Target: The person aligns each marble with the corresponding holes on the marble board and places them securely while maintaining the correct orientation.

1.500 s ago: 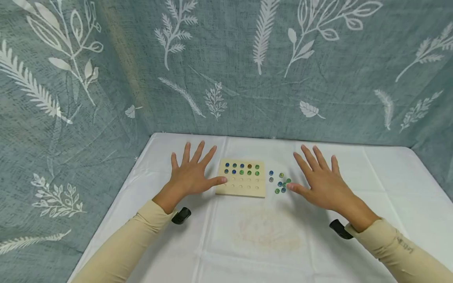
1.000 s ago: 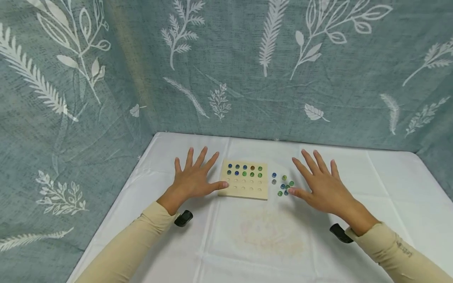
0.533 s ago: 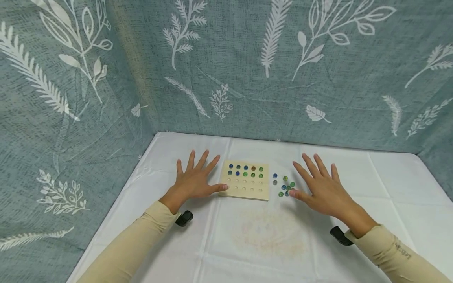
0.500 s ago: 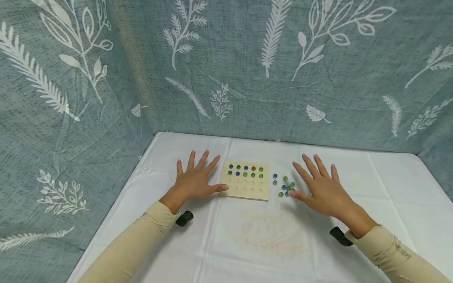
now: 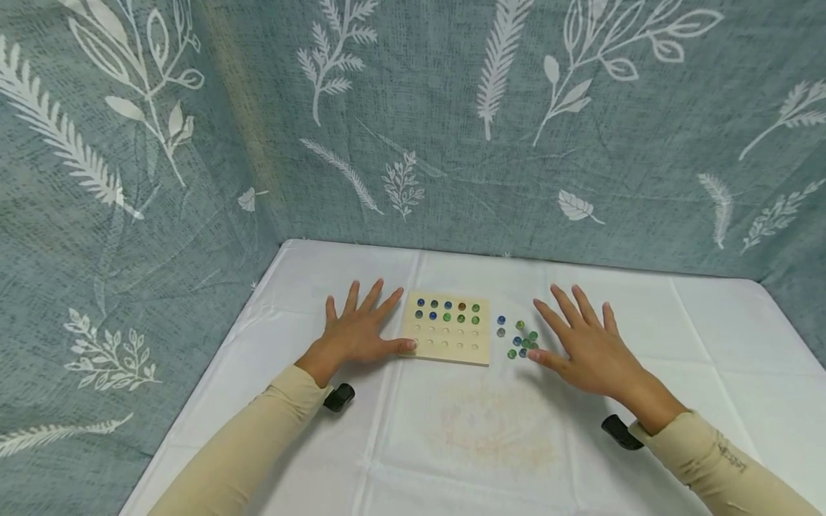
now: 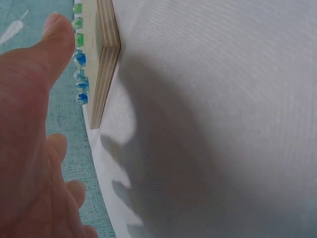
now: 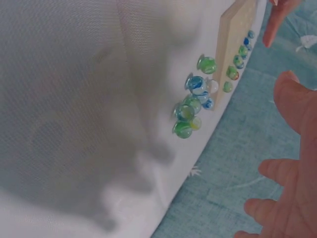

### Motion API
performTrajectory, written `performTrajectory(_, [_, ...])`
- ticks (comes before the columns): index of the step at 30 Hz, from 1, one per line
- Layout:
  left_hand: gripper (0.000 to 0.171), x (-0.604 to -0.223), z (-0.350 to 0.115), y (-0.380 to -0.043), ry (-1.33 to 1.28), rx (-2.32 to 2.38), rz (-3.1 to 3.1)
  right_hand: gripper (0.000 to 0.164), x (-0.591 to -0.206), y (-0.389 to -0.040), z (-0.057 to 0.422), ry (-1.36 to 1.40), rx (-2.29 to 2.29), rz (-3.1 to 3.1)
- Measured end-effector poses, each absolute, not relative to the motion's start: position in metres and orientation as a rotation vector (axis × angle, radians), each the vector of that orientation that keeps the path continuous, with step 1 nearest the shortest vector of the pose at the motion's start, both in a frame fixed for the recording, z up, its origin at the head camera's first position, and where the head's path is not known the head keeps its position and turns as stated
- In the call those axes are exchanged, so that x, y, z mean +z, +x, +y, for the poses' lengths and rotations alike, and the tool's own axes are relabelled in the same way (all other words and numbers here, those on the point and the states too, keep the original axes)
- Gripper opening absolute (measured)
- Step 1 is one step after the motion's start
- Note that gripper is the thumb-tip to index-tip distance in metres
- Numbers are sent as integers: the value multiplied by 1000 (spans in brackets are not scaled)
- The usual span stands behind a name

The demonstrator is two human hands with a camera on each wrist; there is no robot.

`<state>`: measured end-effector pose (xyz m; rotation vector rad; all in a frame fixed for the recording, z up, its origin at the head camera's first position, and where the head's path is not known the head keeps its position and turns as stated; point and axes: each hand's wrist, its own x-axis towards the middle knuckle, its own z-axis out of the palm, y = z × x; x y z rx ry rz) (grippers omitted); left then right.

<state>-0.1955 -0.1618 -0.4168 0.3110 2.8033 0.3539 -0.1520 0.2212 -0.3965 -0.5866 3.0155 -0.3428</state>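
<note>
In the head view a pale wooden board [image 5: 452, 352] with rows of round hollows lies on the table. Glass marbles [image 5: 447, 317] in blue, green and brown fill its two far rows; the two near rows show bare hollows. Several loose marbles [image 5: 518, 341] lie in a cluster to the board's right. My left hand [image 5: 358, 335] is spread left of the board, its thumb over the board's left edge. Fingers spread, my right hand [image 5: 594, 351] hovers right of the loose marbles, thumb tip near them. Both wrist views show the hands raised off the cloth, holding nothing.
A white cloth [image 5: 484, 473] with a faint stain covers the table. Behind and to the left hangs a blue-green curtain [image 5: 439, 201] with white leaf prints. Dark wrist cameras [image 5: 340, 397] sit under both cuffs.
The head view has shifted slightly, so the board and marbles appear a little lower and further right than at first. Both hands have sunk slightly, fingers still spread. The marbles keep their places.
</note>
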Motion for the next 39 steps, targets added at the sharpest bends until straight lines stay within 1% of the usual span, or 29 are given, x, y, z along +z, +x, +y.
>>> performTrajectory(13, [105, -422, -160, -203, 345, 371, 2736, 84, -409, -156, 224, -541, -381, 2974])
performTrajectory(17, [105, -425, -159, -204, 361, 364, 2714, 82, -412, -157, 227, -541, -397, 2966])
performTrajectory(29, [102, -425, -157, -206, 342, 351, 2661, 65, -418, -161, 230, -598, -475, 2977])
performTrajectory(36, [103, -426, -159, -209, 345, 376, 2632, 53, -421, -166, 231, -619, -523, 2993])
performTrajectory(39, [105, -428, -160, -210, 346, 381, 2622, 45, -422, -166, 231, -647, -552, 3019])
